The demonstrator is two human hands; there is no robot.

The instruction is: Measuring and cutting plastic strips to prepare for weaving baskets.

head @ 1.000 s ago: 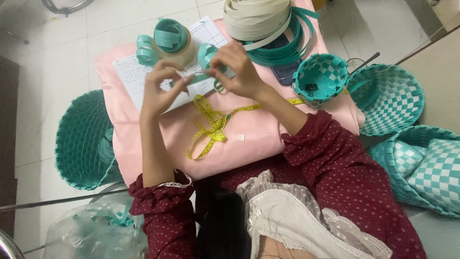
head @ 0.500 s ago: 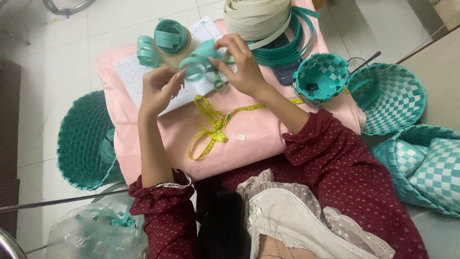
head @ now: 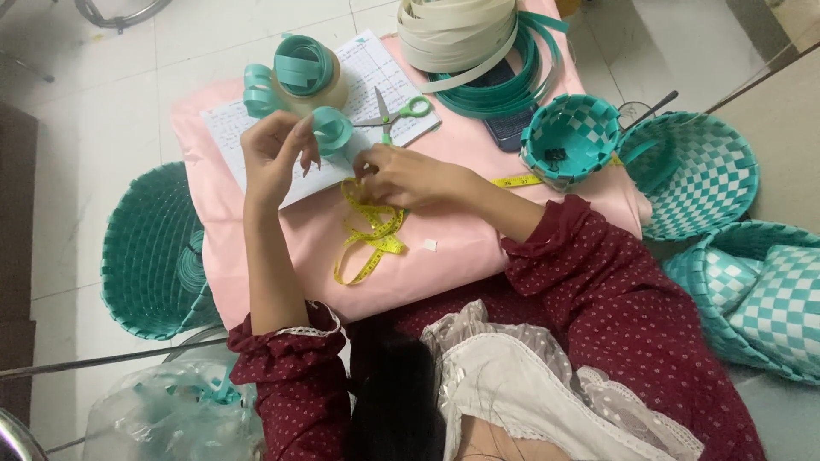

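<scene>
My left hand (head: 273, 158) holds a small coil of teal plastic strip (head: 331, 130) above the pink table (head: 461, 248). My right hand (head: 408, 175) rests lower, fingers pinched near the coil's loose end, over a yellow tape measure (head: 369, 239). Green-handled scissors (head: 397, 113) lie on a lined paper sheet (head: 367, 68) just behind my hands. Another teal strip coil (head: 303, 64) sits on a tape roll behind them.
Cream and teal strip bundles (head: 465, 34) lie at the table's far edge beside a dark phone (head: 504, 128). A small woven basket (head: 571, 141) stands on the table's right. Bigger woven baskets (head: 692, 175) sit right, another (head: 154, 252) left. A plastic bag (head: 171, 414) lies lower left.
Both hands have come down and nearer to me. The right hand dropped from the coil's top to the tape measure; the scissors are now uncovered.
</scene>
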